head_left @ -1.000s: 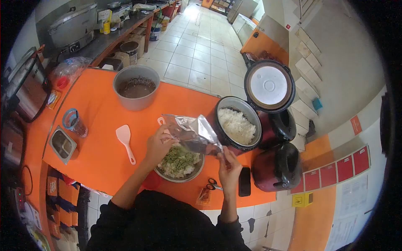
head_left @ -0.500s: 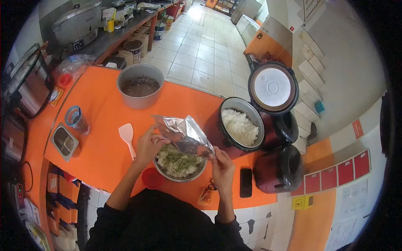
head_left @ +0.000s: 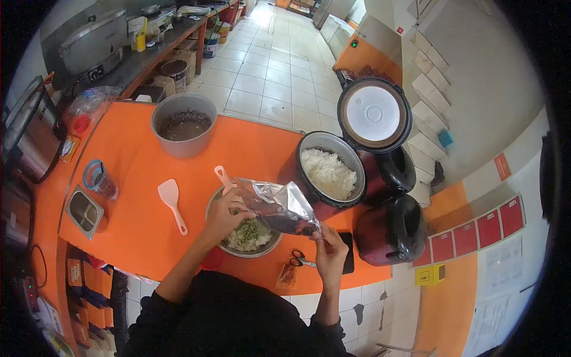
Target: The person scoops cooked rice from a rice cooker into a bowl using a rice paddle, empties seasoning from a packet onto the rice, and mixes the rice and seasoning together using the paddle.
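A silver foil pouch (head_left: pixel 275 202) is stretched between my two hands over a metal bowl (head_left: pixel 262 252). My left hand (head_left: pixel 223 215) pinches the pouch's left end, while my right hand (head_left: pixel 331 253) grips its lower right corner. White rice with green flakes (head_left: pixel 245 235) fills the bowl, partly covered by the pouch and my left hand. Past the pouch's left edge sticks up a pink handle (head_left: pixel 222 174); its other end is hidden. A pink rice paddle (head_left: pixel 171 196) lies to the left. Scissors (head_left: pixel 297 259) and a small orange packet (head_left: pixel 286 275) rest near the front edge.
An open rice cooker (head_left: pixel 330 172) full of white rice stands to the right, beside a closed cooker (head_left: pixel 392 229) and a black phone (head_left: pixel 347 252). On the left are a grey pot (head_left: pixel 184 124), a metal container (head_left: pixel 86 211) and a clear cup (head_left: pixel 101 178).
The pouch and both hands have shifted to the right relative to the table. The pink handle behind the pouch has come into sight. My view has turned slightly, moving the surroundings left.
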{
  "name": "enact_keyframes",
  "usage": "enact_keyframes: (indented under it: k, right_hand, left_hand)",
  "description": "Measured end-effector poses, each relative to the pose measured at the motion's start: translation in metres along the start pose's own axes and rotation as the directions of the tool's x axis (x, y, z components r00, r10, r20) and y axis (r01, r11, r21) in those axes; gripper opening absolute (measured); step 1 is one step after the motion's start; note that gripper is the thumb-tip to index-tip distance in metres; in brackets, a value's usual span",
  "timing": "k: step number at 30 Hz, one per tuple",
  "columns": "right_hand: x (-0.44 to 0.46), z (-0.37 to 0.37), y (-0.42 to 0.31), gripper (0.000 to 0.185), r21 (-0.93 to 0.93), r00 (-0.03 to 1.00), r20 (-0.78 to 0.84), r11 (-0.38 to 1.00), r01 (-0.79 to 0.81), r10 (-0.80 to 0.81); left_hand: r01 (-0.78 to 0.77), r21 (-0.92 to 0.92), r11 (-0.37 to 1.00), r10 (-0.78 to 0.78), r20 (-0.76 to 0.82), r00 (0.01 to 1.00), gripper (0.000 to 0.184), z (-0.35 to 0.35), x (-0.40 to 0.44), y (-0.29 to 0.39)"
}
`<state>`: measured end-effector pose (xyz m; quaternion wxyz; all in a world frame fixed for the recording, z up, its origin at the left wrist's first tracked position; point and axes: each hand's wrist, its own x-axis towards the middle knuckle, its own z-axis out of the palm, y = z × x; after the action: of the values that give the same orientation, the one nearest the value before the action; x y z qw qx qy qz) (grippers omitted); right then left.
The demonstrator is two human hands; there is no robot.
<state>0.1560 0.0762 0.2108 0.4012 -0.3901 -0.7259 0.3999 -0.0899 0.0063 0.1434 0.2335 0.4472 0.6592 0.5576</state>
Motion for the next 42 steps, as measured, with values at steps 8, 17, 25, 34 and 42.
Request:
enact_keyframes:
  k: [8,17,25,34,42]
  right_hand:
    - [0.036,0.012,0.028,0.023,-0.141,0.974,-0.080,0.970,0.198,-0.210]
    - [0.049,0.051,0.019,0.025,0.101,0.980,-0.029,0.975,0.197,-0.196]
    - [0.026,0.056,0.000,0.026,0.174,0.986,0.067,0.975,0.138,-0.152]
    - [-0.007,0.020,0.023,0.024,0.069,0.991,0.029,0.990,0.125,-0.127]
    - [0.003,0.007,0.014,0.023,0.068,0.991,-0.028,0.988,0.136,-0.134]
  left_hand:
    - [-0.073,0.024,0.997,0.076,-0.178,0.981,0.050,0.029,0.027,-0.010]
    - [-0.159,0.057,0.986,0.169,-0.400,0.901,0.050,-0.009,0.026,-0.016]
    - [-0.055,0.061,0.997,0.073,-0.353,0.933,0.050,-0.039,-0.012,-0.003]
    - [-0.081,-0.042,0.996,0.069,-0.224,0.972,0.056,-0.002,-0.031,-0.009]
    - [-0.045,0.010,0.999,0.046,-0.166,0.985,0.060,0.014,-0.015,0.005]
